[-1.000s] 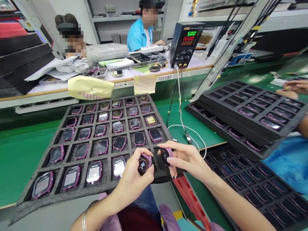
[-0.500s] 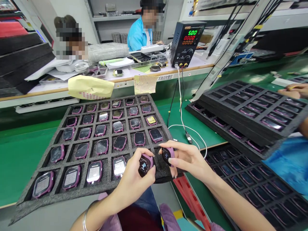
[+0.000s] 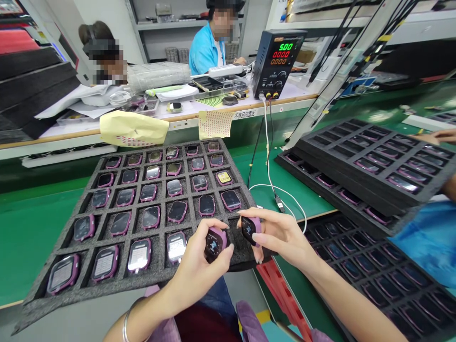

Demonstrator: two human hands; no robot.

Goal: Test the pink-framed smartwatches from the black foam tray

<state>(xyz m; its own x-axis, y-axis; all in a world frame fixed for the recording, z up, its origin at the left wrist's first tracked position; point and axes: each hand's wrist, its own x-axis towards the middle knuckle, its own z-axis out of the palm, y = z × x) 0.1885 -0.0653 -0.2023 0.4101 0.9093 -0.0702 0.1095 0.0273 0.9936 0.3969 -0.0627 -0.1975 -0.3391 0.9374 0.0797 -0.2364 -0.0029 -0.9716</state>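
My left hand (image 3: 204, 259) is closed around a purple-rimmed smartwatch body (image 3: 214, 242) whose dark screen is lit. Another smartwatch body (image 3: 248, 229), tilted and also lit, is pinched between the thumb and fingers of my right hand (image 3: 281, 232). Both are held just above the near right corner of a grey foam tray (image 3: 162, 237). Rows of purple watch bodies lie face up in the tray's compartments. One watch (image 3: 223, 178) near its right edge has a yellow lit face. My hands partly hide the tray's corner compartments.
A bench power supply (image 3: 280, 64) stands on the shelf ahead, its white cable (image 3: 268, 156) hanging to the green bench. Stacked foam trays (image 3: 388, 199) of watches rise at right, with another tray (image 3: 359, 266) lower down. Two people sit beyond; a third person's hand (image 3: 445, 136) is at far right.
Both my hands keep their watches over the same corner. The watch in my right hand has turned slightly, showing more of its screen. My left thumb has shifted slightly.
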